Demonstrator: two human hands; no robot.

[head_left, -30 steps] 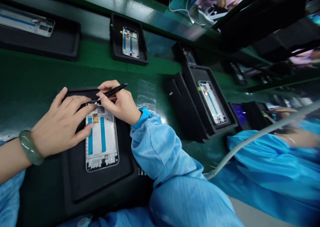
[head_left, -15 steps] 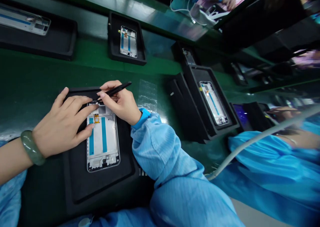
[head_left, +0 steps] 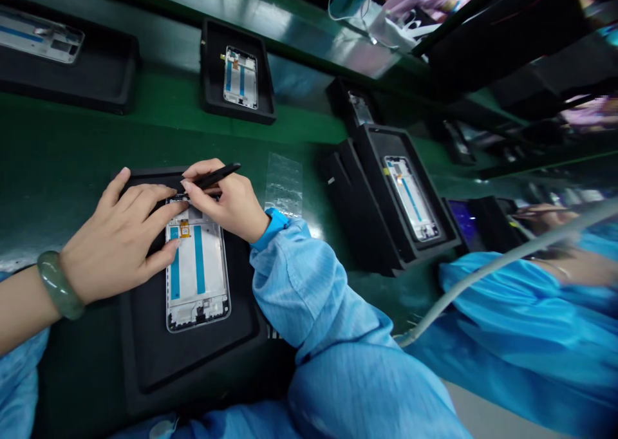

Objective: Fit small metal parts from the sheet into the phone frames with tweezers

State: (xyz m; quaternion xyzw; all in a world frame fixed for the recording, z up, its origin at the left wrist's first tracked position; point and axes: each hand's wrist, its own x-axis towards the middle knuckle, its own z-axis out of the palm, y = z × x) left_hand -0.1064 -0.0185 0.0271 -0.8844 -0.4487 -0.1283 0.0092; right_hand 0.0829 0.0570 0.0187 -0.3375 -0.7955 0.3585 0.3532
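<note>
A phone mid-frame [head_left: 210,265] with blue adhesive strips and an orange flex cable [head_left: 185,228] lies in a black foam tray [head_left: 188,362]. My left hand [head_left: 123,236] rests over its upper left part, fingers stretched out and spread. The fingertips touch near the top edge, and the thumb lies near the left blue strip. Above the top right corner, my right hand [head_left: 226,197] is closed on black tweezers [head_left: 212,178] whose tips come down by the frame's top edge. The fingers partly hide that edge.
Stacked black trays [head_left: 367,220] stand at right, the top one bearing another phone frame [head_left: 412,197]. Further trays with frames sit at the back [head_left: 207,72] and back left [head_left: 111,72]. A clear plastic bag [head_left: 284,181] lies right of my hand. A grey cable [head_left: 506,259] crosses a co-worker's blue sleeve [head_left: 506,297].
My right hand and the tweezers have moved slightly left, and the tweezers lie a little flatter. My left hand stays over the phone frame. The whole view has shifted a little.
</note>
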